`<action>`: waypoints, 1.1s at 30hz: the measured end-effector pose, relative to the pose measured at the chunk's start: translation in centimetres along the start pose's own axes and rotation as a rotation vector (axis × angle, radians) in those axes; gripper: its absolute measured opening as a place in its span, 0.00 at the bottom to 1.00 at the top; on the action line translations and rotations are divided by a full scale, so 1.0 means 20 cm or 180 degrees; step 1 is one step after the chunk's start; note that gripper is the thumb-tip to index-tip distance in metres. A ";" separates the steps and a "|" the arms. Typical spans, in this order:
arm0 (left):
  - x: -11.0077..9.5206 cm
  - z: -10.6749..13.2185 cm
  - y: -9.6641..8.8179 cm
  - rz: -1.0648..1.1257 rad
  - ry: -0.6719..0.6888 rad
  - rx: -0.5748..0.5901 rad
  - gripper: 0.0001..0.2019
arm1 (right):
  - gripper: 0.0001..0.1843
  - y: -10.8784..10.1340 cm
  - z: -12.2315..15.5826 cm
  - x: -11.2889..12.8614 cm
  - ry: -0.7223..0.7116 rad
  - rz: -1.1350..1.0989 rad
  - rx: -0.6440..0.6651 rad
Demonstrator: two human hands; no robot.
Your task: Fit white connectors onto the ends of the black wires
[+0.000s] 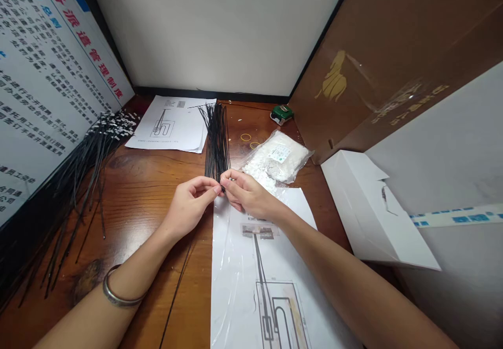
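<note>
My left hand (192, 202) and my right hand (245, 192) meet at the near end of a bundle of black wires (216, 139) in the middle of the table. Both are closed in a pinch, fingertips almost touching. A thin dark wire end shows between the fingertips; my fingers hide the rest. Just beyond my right hand lies a clear bag (288, 152) of small white pieces, with a heap of loose white pieces (259, 173) beside it. Under my hands and forearm is a plastic-covered drawing sheet (231, 286).
At left lies a large bunch of black wires with white ends (113, 126). Printed sheets (173, 121), yellow rubber bands (245, 137) and a green tape measure (281, 114) lie farther back. A white box (365, 213) and a brown carton (393, 61) stand at right.
</note>
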State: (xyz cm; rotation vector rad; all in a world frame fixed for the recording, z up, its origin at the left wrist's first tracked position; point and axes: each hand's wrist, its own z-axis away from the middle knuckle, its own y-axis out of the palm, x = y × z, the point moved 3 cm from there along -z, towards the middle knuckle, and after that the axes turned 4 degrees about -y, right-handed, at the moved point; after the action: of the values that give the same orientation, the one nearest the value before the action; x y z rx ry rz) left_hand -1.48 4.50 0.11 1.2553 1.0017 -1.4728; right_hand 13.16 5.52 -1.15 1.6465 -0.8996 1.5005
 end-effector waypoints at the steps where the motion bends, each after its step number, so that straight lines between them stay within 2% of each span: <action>1: 0.00 0.00 0.00 -0.0023 0.0004 -0.0015 0.10 | 0.16 0.00 0.00 0.00 0.0004 -0.0014 0.0003; 13: -0.01 0.01 0.00 -0.0080 0.0022 0.0041 0.09 | 0.15 -0.01 0.00 0.00 0.0030 -0.0099 0.0047; 16: 0.00 0.00 0.01 -0.0058 0.0021 0.0090 0.10 | 0.14 -0.01 -0.01 -0.01 -0.0080 -0.0248 -0.0137; 21: 0.00 0.00 0.00 0.0067 -0.0054 0.0048 0.10 | 0.13 -0.03 -0.02 -0.02 -0.0334 -0.0347 -0.0694; 25: 0.01 -0.01 0.00 0.0114 -0.0107 0.0001 0.12 | 0.11 -0.05 -0.02 -0.02 -0.0395 -0.0522 -0.0870; 33: -0.01 0.00 0.00 0.0154 -0.0154 0.0012 0.13 | 0.08 -0.05 -0.01 -0.02 -0.0388 -0.0384 -0.0654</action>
State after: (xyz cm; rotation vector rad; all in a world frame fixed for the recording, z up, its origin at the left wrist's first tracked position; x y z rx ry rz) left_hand -1.40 4.57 0.22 1.2327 0.9308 -1.4618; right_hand 13.85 6.16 -1.58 1.6233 -0.9678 1.1960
